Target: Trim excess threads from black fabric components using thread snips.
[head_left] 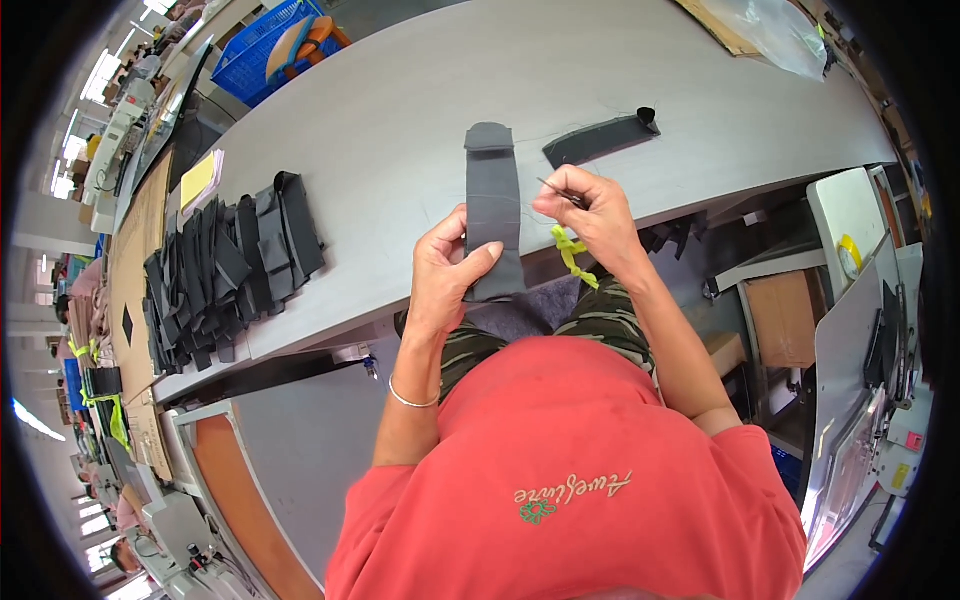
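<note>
Head view: left hand pinches dark strip, right hand pinches slim tool; likely thread-trimming, next needing steady aim.

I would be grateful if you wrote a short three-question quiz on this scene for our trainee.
1. Which hand holds the long, dark-grey fabric strip?
2. True or false: the heap of dark fabric strips lies at the right-hand end of the smooth, pale-grey table.
3. Which of these lies nearest that heap?
A) the clear plastic bag
B) the yellow-topped paper stack
C) the bright yellow-green ribbon

Key:
1. The left hand.
2. False; it lies on the person's left.
3. B
</note>
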The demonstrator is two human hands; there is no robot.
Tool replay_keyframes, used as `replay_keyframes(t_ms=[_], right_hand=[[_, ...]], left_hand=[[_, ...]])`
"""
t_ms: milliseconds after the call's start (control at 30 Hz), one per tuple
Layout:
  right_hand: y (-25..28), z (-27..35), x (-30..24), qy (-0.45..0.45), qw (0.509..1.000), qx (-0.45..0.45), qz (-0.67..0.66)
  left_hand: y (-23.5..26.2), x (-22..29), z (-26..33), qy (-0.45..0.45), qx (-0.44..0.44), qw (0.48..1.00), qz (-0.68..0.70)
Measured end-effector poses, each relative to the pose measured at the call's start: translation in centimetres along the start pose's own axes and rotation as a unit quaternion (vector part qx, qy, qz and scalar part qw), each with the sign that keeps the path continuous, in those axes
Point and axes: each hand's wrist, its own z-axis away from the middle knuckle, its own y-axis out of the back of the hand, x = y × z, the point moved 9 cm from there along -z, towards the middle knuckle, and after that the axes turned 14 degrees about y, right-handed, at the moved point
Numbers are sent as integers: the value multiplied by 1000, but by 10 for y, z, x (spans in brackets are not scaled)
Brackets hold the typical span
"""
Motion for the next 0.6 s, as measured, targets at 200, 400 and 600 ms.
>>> replay_keyframes(t_ms=[200,400,600], right_hand=[[-2,-1,-8,56,997,33,-32],[-14,-2,-27,95,995,-32,28],[-6,12,-13,74,995,-55,37]], left_hand=[[5,-1,-3,11,8,1000,17],[7,0,-3,14,-1,999,40],[7,0,-3,17,-4,995,101]])
